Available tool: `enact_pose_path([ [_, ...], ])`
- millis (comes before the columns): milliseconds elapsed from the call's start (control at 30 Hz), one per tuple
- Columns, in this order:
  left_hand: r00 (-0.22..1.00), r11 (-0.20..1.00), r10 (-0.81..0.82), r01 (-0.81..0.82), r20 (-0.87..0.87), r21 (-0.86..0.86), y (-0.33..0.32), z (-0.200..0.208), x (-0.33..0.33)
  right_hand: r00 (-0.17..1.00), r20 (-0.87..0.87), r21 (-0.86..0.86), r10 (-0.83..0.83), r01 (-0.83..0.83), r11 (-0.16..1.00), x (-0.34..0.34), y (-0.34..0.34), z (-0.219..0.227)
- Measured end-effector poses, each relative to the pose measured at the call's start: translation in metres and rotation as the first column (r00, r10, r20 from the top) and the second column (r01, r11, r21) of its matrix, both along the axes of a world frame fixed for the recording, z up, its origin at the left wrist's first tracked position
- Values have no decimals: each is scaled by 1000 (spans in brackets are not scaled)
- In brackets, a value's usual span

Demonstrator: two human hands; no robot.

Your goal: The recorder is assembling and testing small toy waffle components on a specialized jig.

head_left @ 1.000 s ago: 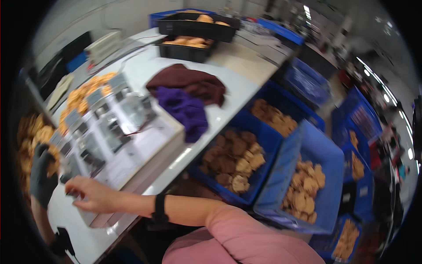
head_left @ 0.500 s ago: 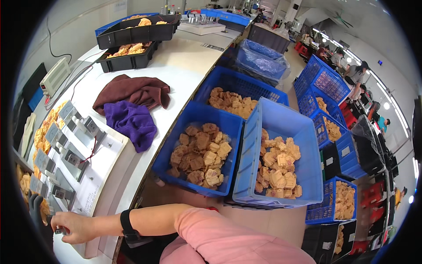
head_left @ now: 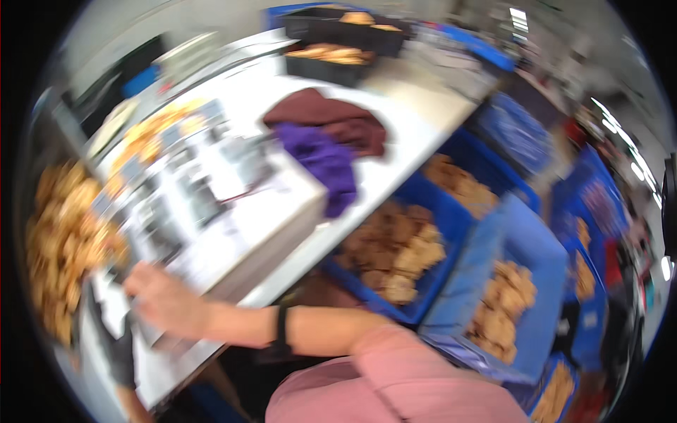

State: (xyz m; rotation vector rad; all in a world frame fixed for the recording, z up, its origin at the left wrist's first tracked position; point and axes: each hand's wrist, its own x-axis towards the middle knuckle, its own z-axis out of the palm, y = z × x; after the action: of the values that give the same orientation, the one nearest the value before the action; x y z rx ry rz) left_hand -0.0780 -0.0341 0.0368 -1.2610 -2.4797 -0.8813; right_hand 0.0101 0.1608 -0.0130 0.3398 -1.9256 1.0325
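Motion blurs the whole view. My right hand (head_left: pixel 161 299), bare, is curled at the near end of a white fixture board (head_left: pixel 271 243), its fingers drawn together; whatever lies between them is hidden. Beside it, on the left, is my left hand (head_left: pixel 116 345) in a dark glove, too smeared to read its fingers. A row of grey metal clamp blocks (head_left: pixel 194 194) stands on the board. Left of the board lies a big heap of yellowish-tan moulded pieces (head_left: pixel 60 243), with more of the same pieces running along its far side.
Past the board, a purple cloth (head_left: pixel 317 166) and a brown cloth (head_left: pixel 324 116) lie on the white table. Black trays (head_left: pixel 310 68) of pieces stand farther back. Right of the table are a dark blue crate (head_left: pixel 451 271) and a light blue crate (head_left: pixel 546 275) holding tan pieces.
The view has swung left, so the table and crates appear farther right and the heap shows more fully. My right hand stays near the board's near end; more of my gloved left hand shows.
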Motion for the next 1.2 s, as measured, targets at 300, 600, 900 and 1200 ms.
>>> enact_pose_path([
  [300, 842, 900, 299, -405, 449, 161, -35, -64, 83, 952, 296, 115, 80, -119, 986, 27, 5, 33],
  [600, 891, 893, 391, -428, 232, 141, -16, -62, 83, 905, 422, 165, 51, -132, 977, 15, 5, 38],
  [900, 889, 879, 409, -444, 205, 174, -16, -63, 85, 906, 422, 170, 30, -111, 979, 20, 3, 37],
  [1200, 864, 860, 463, -492, 196, 136, -14, -60, 86, 923, 384, 80, 33, -69, 994, 27, 7, 43],
])
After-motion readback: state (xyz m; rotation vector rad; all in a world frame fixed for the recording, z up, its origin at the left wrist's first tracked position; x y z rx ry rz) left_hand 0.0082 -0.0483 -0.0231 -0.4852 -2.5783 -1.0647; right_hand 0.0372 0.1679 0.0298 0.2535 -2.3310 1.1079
